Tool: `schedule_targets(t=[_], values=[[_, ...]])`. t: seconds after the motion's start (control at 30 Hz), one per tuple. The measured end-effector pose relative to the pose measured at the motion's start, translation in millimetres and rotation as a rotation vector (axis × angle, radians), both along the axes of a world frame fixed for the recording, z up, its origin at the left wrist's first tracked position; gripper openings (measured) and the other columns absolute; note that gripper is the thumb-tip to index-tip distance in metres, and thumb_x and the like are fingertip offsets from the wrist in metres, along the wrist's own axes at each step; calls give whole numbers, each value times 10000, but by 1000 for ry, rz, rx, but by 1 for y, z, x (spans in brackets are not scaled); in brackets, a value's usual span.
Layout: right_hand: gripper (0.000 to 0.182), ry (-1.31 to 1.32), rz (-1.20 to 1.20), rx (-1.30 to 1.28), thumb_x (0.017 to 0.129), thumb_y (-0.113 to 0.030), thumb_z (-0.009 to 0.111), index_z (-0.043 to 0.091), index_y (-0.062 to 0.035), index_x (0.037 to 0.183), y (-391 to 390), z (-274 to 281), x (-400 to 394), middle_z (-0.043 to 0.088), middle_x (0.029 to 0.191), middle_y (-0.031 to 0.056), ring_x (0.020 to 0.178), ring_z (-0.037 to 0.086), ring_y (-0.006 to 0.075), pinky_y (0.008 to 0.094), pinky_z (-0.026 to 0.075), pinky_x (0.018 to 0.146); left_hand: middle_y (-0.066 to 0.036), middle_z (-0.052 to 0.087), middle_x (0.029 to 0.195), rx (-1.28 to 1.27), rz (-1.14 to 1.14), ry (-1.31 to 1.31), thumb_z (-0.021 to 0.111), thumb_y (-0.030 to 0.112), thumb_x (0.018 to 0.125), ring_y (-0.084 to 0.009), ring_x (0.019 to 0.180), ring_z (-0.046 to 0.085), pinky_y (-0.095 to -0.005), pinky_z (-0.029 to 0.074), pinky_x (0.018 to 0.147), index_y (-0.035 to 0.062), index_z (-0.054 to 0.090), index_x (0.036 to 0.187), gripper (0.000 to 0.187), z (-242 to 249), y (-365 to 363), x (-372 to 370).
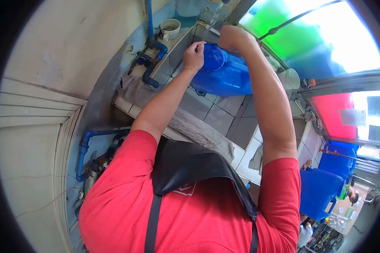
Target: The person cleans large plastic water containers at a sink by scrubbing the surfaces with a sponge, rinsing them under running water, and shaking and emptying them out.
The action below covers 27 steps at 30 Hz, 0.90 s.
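While water (217, 14) falls, blue jug (234, 80): over tiled basin (219, 120), round end by left hand.
Jug plastic: looks stiff, likely slippery, heavy if filled; best held at rim plus body.
Left hand (193, 59): fingers curled, gripping jug rim.
Right hand (236, 38): above jug; fingers hidden, cannot tell grip.
Right forearm (268, 90): blocks part of view.
Grey towel (198, 133): basin ledge.
Cup (170, 30), pipes (149, 79): left side.

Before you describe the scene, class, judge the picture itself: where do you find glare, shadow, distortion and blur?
Head view: glare bleaches parts of the window white; head view: shadow darkens the area around the lower blue pipe; head view: black corners ring the picture, and the window frame looks bowed; head view: the falling water is smeared.
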State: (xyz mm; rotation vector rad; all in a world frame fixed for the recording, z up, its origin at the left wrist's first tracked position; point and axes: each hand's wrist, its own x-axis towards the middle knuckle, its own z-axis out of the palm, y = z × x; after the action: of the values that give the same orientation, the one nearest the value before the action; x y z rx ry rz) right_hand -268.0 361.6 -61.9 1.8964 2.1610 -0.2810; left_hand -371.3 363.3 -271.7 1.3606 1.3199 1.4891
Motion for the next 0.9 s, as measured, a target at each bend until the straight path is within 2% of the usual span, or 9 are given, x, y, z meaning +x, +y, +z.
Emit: schedule_targets(t=[0.07, 0.13, 0.23, 0.3, 0.4, 0.5, 0.6, 0.8, 0.9], values=[[273, 76, 5, 294, 768, -195, 623, 760, -2, 904, -4, -17, -1, 720, 907, 236, 882, 717, 390, 457, 583, 779, -146, 730, 942, 27, 96, 24, 560, 294, 978, -273, 900, 710, -368, 537, 794, 96, 737, 1029, 271, 4, 4, 5], [236, 37, -4, 334, 780, -193, 631, 770, -37, 889, -16, -23, -11, 739, 907, 197, 880, 735, 349, 456, 597, 761, -159, 724, 1005, -4, 92, 53, 545, 307, 987, -302, 942, 700, -377, 535, 815, 88, 727, 1053, 293, 3, 11, 11], [186, -11, -101, 544, 851, -147, 597, 773, -88, 857, -15, -93, -5, 746, 875, 167, 832, 746, 303, 413, 601, 682, -165, 715, 1063, 10, 42, 13, 547, 294, 993, -295, 949, 692, -362, 529, 828, 80, 706, 1110, 291, -33, 29, 18], [193, 158, -314, 545, 892, -153, 568, 729, -59, 942, -18, -106, 1, 748, 946, 134, 907, 739, 275, 419, 594, 763, -157, 719, 1041, 97, 51, 109, 561, 261, 993, -260, 940, 684, -352, 523, 840, 71, 699, 1120, 267, -8, 10, 10], [228, 523, -409, 686, 916, -179, 567, 655, -58, 1089, -49, -92, 27, 711, 892, 189, 846, 702, 352, 473, 558, 679, -119, 714, 1076, 67, -18, 9, 595, 215, 988, -210, 1002, 658, -335, 502, 911, 26, 680, 1127, 250, -8, 16, 5], [237, 497, -414, 900, 922, -211, 595, 656, -135, 1137, -111, -81, 62, 698, 873, 154, 805, 684, 341, 484, 533, 643, -127, 692, 1138, 80, -121, -84, 672, 240, 947, -212, 1059, 641, -336, 487, 946, 34, 664, 1173, 305, -10, 30, 6], [265, 258, -474, 1013, 923, -219, 625, 670, -195, 1183, -182, -113, 116, 611, 753, 108, 683, 635, 335, 466, 499, 573, -124, 673, 1186, 56, -164, 99, 750, 284, 889, -216, 1102, 627, -338, 478, 967, 47, 650, 1219, 418, 12, 33, 3], [316, -5, -672, 824, 913, -196, 619, 638, -193, 1228, -313, -201, 193, 616, 817, 87, 745, 641, 312, 451, 527, 619, -130, 640, 1254, -95, -645, 243, 783, 317, 847, -220, 1162, 592, -338, 453, 1008, 26, 614, 1290, 557, 47, 71, -10], [295, -66, -757, 621, 894, -202, 642, 649, -156, 1186, -329, -214, 199, 623, 941, 120, 913, 626, 326, 460, 526, 713, -109, 688, 1172, -245, -879, 575, 780, 294, 829, -210, 1066, 636, -339, 487, 954, 15, 666, 1223, 496, 84, 87, -9]])
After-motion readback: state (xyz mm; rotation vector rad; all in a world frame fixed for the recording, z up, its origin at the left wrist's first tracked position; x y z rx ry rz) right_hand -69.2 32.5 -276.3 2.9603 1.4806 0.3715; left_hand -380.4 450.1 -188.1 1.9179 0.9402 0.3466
